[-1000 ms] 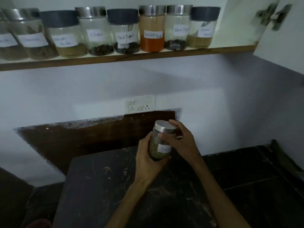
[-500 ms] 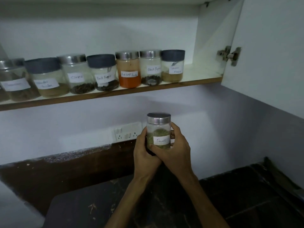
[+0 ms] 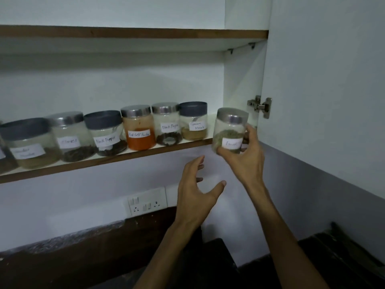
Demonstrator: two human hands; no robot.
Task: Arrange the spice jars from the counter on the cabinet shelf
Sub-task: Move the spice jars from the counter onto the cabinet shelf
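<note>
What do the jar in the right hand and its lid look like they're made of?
The fennel jar looks like clear glass or possibly plastic: the greenish spice shows through the wall. Its lid appears to be brushed metal, dull silver with a soft sheen.

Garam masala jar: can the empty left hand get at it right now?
Probably yes. The left hand is open below the shelf edge, and the garam masala jar stands at the front with nothing before it.

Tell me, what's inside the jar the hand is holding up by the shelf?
The fennel jar, held in the right hand, has greenish-brown bits filling its lower half; the top half looks empty. Its white label and the fingers cover part of the contents, and its bottom cannot be seen.
</note>
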